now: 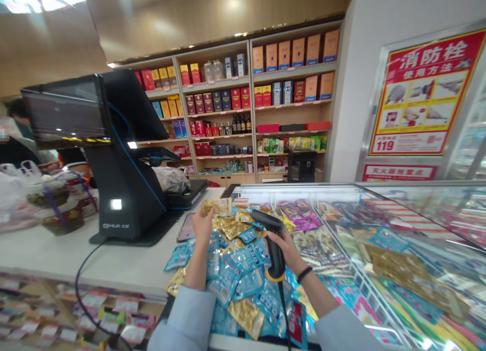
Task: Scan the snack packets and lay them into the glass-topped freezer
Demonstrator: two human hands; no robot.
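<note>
My left hand (204, 223) pinches a gold snack packet (220, 206) by its left end and holds it above the heap. In my right hand (285, 245) is a black barcode scanner (276, 255), gripped round its handle, with its head pointing left toward the packet. A cable hangs from the scanner's base. Below both hands lies a pile of blue snack packets (248, 280) mixed with gold ones (246, 313). A phone-like flat thing (187, 228) lies partly hidden behind my left wrist.
A black checkout terminal (129, 189) stands on the white counter (56, 255) at left, beside tied jars (61, 214). The glass-topped freezer (357, 199) with packaged goods spreads right. Shelves of boxes (220, 103) line the back. Another person (23, 148) is at far left.
</note>
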